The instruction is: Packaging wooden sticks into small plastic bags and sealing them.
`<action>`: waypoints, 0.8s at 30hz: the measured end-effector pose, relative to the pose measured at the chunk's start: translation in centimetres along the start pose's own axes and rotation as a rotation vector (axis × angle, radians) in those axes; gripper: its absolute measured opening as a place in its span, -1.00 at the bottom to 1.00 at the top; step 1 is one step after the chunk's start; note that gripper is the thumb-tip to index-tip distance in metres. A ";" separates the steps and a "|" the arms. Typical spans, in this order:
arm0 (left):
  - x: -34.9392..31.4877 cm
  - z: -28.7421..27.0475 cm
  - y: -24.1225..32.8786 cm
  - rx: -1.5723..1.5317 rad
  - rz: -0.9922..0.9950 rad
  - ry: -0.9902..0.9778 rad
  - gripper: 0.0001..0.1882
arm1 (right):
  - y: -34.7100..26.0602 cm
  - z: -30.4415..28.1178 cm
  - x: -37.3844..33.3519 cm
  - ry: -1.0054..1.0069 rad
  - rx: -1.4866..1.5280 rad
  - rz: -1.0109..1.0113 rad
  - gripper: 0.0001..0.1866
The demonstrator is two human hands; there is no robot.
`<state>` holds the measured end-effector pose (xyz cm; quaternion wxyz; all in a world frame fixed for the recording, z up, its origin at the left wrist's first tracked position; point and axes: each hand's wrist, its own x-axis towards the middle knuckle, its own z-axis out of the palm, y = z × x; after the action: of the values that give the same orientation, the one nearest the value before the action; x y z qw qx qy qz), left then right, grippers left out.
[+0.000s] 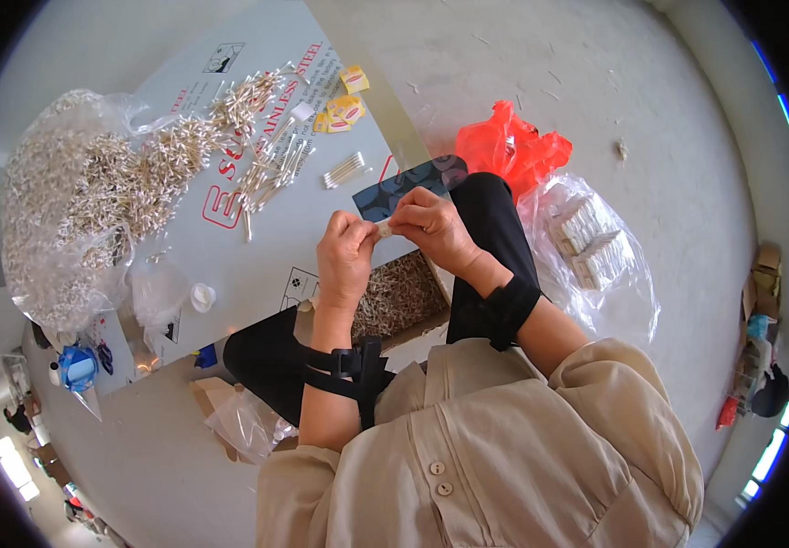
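Observation:
My left hand (pixel 344 256) and my right hand (pixel 436 228) meet above my lap, both closed in a pinch. Between their fingertips is a small whitish packet (pixel 383 229); the fingers cover most of it. Just below, an open cardboard box (pixel 440 315) filled with brownish thin sticks rests between my legs. On the sheet-covered table beyond my hands lie a short row of cotton swabs (pixel 344 171), a looser bunch of swabs (pixel 271 178) and several small yellow packets (pixel 344 110).
A big clear bag (pixel 25 183) spills a heap of cotton swabs (pixel 139 178) at the left. A white cap (pixel 203 297) lies near it. On the right are a red plastic bag (pixel 509 142) and a clear bag (pixel 636 283) holding white bundles (pixel 586 237).

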<state>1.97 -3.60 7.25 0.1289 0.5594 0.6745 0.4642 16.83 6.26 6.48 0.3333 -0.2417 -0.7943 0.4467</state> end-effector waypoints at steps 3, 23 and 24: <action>0.0 0.0 -0.2 0.111 0.060 0.000 -0.84 | -0.2 0.2 0.2 -0.014 -0.086 -0.096 -0.90; -4.1 0.7 -3.1 0.509 0.152 -0.295 -0.85 | 2.4 2.6 -2.3 -0.315 -0.711 -0.499 -0.89; -3.7 0.4 -2.7 0.482 0.217 -0.241 -0.72 | 2.5 2.5 -2.3 -0.306 -0.708 -0.512 -0.89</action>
<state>1.83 -6.50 3.68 0.0210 0.6941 0.6813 0.2316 16.69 4.55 2.64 0.2087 -0.0678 -0.9722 0.0817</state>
